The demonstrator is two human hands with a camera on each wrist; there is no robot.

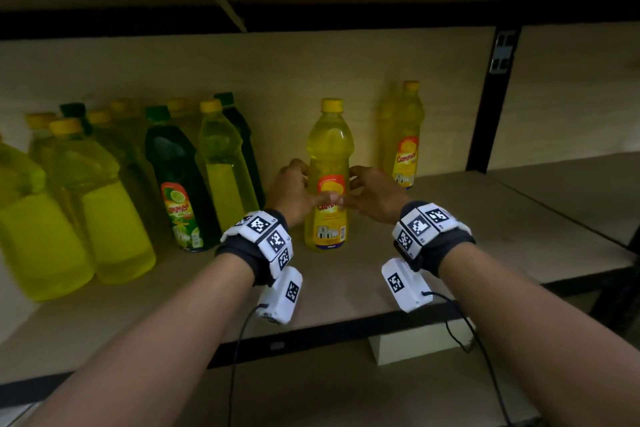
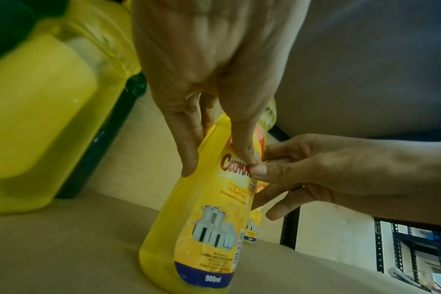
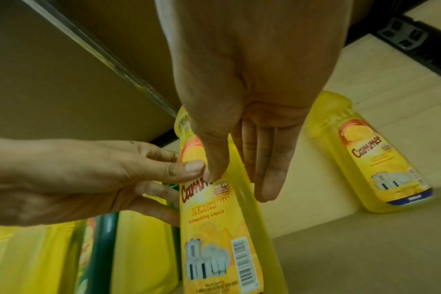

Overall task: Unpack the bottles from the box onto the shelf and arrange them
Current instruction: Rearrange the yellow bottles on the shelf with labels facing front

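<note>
Both hands' fingers [image 2: 189, 159] wrap the middle lemon bottle [image 1: 327, 177]: left hand [image 1: 294, 189] and right hand [image 1: 375, 194] grip its sides, thumbs meeting on the label. Bottle upright on shelf [image 1: 450, 218]; second lemon bottle [image 1: 403, 139] behind-right, bottle row [image 1: 138, 177] left.

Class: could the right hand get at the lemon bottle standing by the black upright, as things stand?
Probably yes. The right hand is beside the held bottle; bare shelf lies between it and the far lemon bottle.

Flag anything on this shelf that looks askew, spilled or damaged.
No spill or damage shows. Every bottle stands upright. Both hands hold the lemon bottle alone mid-shelf; another stands by itself at the back wall, apart from the left group.
</note>
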